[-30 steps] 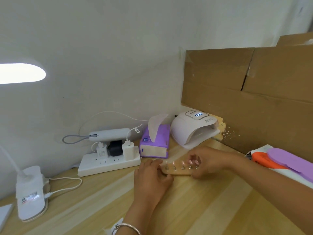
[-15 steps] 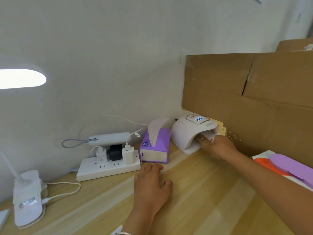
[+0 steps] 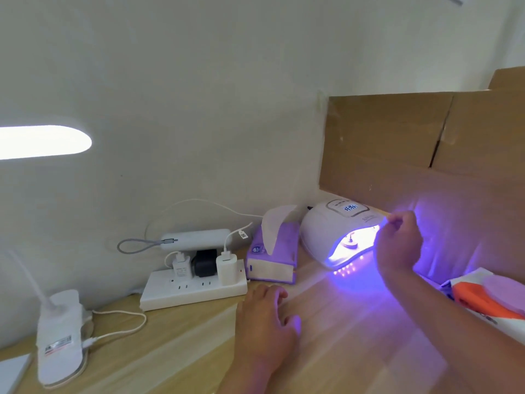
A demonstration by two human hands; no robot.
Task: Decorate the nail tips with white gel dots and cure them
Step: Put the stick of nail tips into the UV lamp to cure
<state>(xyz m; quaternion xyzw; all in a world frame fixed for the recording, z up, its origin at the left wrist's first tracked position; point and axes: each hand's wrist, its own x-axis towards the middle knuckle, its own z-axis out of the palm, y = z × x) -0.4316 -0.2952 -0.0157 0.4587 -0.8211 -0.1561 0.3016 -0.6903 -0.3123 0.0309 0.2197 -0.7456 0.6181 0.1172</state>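
Note:
The white curing lamp (image 3: 326,231) stands at the back of the wooden desk (image 3: 355,336), lit up, with violet light spilling from its opening onto the desk and wall. Its display (image 3: 350,208) glows on top. Inside the opening a pale rounded shape (image 3: 350,243) shows; the nail tips cannot be made out. My right hand (image 3: 400,245) hovers just in front of the opening's right side, fingers loosely curled, holding nothing. My left hand (image 3: 264,322) rests flat on the desk, nearer to me.
A purple tissue box (image 3: 272,263) sits left of the curing lamp, then a white power strip (image 3: 193,288) with chargers. A desk lamp base (image 3: 59,336) stands far left. Cardboard (image 3: 397,143) lines the right wall. Orange and purple items (image 3: 483,297) lie at right.
The wooden strip with nail tips left my hands and went into the lamp. The lamp's violet light switched on. My right hand drew back out of the opening.

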